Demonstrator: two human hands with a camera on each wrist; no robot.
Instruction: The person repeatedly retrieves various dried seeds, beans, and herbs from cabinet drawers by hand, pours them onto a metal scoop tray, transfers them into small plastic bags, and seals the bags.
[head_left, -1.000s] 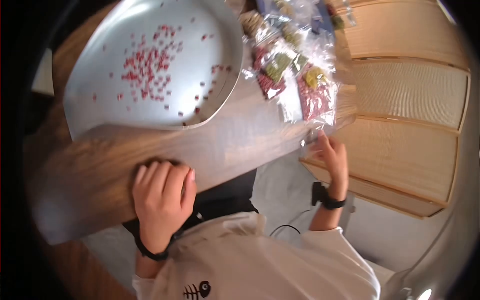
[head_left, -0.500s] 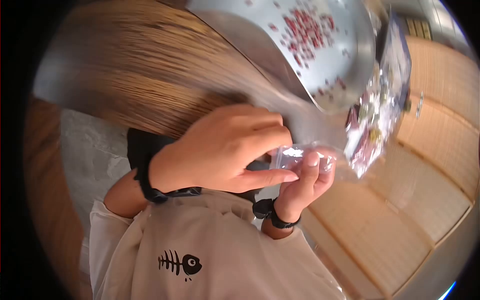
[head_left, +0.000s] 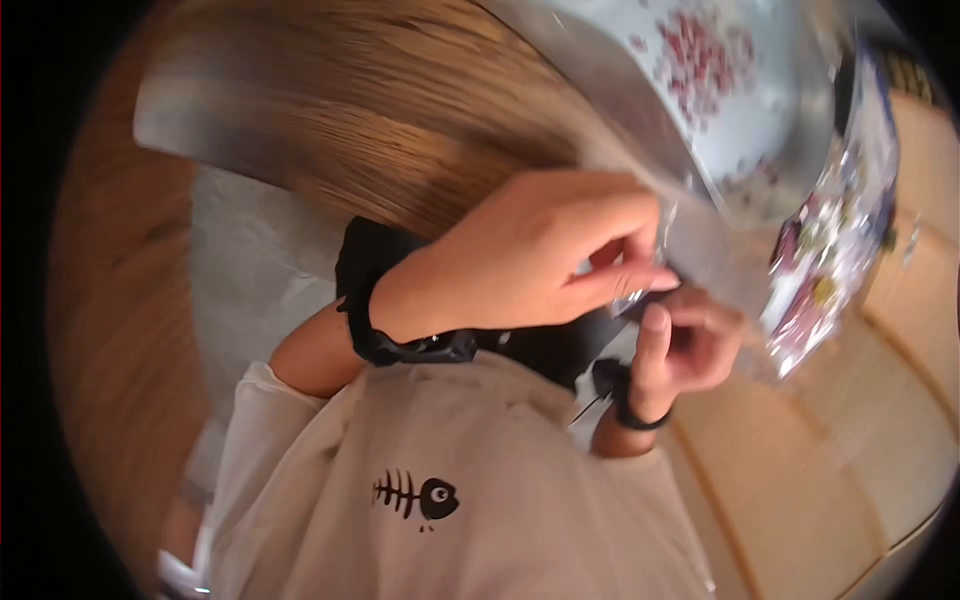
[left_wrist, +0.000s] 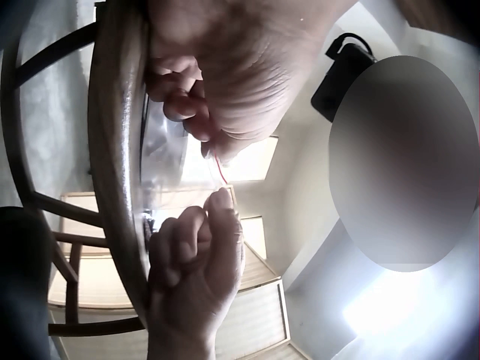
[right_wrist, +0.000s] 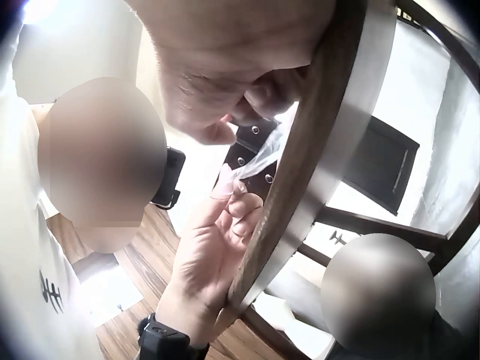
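A small clear plastic bag (right_wrist: 264,155) is stretched between my two hands, close over the table's near edge. My left hand (head_left: 540,248) pinches one side of it between thumb and curled fingers. On the other side my right hand (head_left: 692,345) grips the bag with its thumb raised and fingers curled. In the left wrist view a thin red line runs along the bag's edge, between the two thumbs. Fingers cover much of the bag, and motion blurs it in the head view.
A large metal pan (head_left: 640,130) with scattered small red pieces (head_left: 700,60) stands on the wooden table (head_left: 400,110). Beside it lie several clear packets (head_left: 815,290) of coloured contents. Wooden panelled screens (head_left: 810,470) stand to the right. Another person (right_wrist: 379,300) appears in the right wrist view.
My left hand left the table edge and met my right hand, which came in from beside the packets. Both now hold the clear bag. The head view has swung, shifting the pan rightward.
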